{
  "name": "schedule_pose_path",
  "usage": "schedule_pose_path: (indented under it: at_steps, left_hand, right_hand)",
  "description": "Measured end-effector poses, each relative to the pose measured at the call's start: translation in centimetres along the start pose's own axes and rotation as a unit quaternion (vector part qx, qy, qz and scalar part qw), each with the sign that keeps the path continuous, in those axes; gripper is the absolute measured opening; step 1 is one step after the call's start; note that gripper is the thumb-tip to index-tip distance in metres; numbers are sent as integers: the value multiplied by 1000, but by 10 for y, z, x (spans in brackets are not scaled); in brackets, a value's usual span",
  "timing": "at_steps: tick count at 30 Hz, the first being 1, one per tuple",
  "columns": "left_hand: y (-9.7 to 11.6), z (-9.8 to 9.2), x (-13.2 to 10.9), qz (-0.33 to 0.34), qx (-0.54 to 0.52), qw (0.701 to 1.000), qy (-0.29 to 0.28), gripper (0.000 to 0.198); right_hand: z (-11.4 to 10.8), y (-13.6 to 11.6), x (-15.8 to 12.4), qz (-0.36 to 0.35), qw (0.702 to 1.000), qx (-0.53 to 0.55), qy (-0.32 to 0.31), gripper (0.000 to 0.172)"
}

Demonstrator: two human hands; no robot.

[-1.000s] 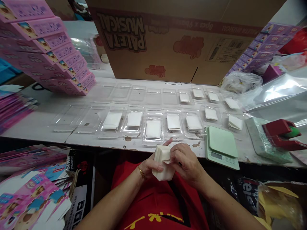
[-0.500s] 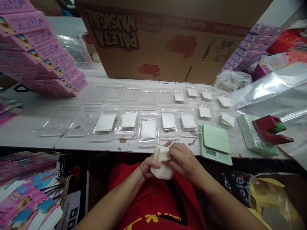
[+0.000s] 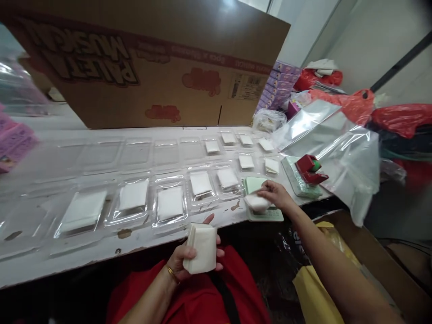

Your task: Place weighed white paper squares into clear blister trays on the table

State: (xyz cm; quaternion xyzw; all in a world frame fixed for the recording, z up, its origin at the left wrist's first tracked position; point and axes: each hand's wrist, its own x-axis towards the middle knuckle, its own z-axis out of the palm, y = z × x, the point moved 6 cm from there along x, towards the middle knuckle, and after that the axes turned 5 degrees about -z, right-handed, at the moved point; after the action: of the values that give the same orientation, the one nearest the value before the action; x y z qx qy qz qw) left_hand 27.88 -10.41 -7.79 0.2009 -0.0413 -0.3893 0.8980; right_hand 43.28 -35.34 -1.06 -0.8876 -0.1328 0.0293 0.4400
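My left hand (image 3: 187, 256) is closed round a thick stack of white paper sheets (image 3: 204, 247), held over my lap below the table edge. Out to the right, my right hand (image 3: 275, 192) pinches a smaller bunch of white sheets (image 3: 258, 203) over the pale green scale (image 3: 258, 181). The bunch hides part of the scale; whether it touches the scale I cannot tell. Along the table lie clear plastic trays (image 3: 170, 180) in two rows. Several hold a white stack, such as the front one (image 3: 170, 203); those at the left are bare.
A large cardboard box (image 3: 162, 90) stands behind the trays. Right of the scale, a red tape dispenser (image 3: 310, 170) sits on a plastic-wrapped block (image 3: 299, 180). Clear plastic sheeting (image 3: 347, 153) spills over the table's right end. Pink boxes (image 3: 15, 139) are stacked at far left.
My right hand has left the stack in my left hand and moved right to the scale, carrying a bunch of sheets. The view has turned to the right.
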Motion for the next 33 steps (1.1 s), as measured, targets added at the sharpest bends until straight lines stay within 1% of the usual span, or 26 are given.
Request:
schedule_pose_path:
  at_steps: [2, 4, 7, 8, 12, 14, 17, 20, 23, 26, 29, 33]
  left_hand:
    - [-1, 1, -1, -4, 3, 1000, 3, 95]
    - [-1, 3, -1, -2, 7, 1000, 9, 96]
    - [1, 5, -2, 3, 11, 1000, 18, 97]
    - [1, 5, -2, 4, 11, 1000, 20, 97]
    - [-2, 5, -1, -5, 16, 1000, 20, 98]
    - [-4, 6, 0, -11, 17, 1000, 22, 98]
    - [-5, 9, 4, -19, 18, 999, 25, 99]
    - [-5, 13, 8, -23, 19, 999, 32, 100]
    - [-5, 17, 12, -27, 19, 999, 37, 100]
    - [-7, 19, 14, -29, 19, 999, 40, 99]
    - [-7, 19, 14, -31, 20, 998, 44, 99]
    - [-6, 21, 13, -26, 26, 998, 43, 99]
  right_hand:
    - [-14, 25, 18, 10, 997, -72, 14, 21]
    - [-22, 39, 31, 9, 992, -127, 25, 19]
    - [-27, 46, 40, 1, 985, -166, 40, 14]
    - [-28, 46, 41, -3, 983, -179, 44, 17]
    - [-28, 43, 34, -19, 975, -215, 55, 41]
    - [-32, 39, 27, -41, 968, -236, 80, 46]
    - [-46, 32, 11, -94, 948, -270, 140, 41]
    - [-59, 32, -4, -116, 939, -277, 168, 31]
    - [-68, 37, -13, -102, 939, -280, 173, 23]
    - [-70, 43, -14, -61, 943, -285, 163, 20]
    - [-66, 49, -10, -16, 945, -293, 142, 18]
    - [-56, 51, -4, 5, 946, -300, 121, 19]
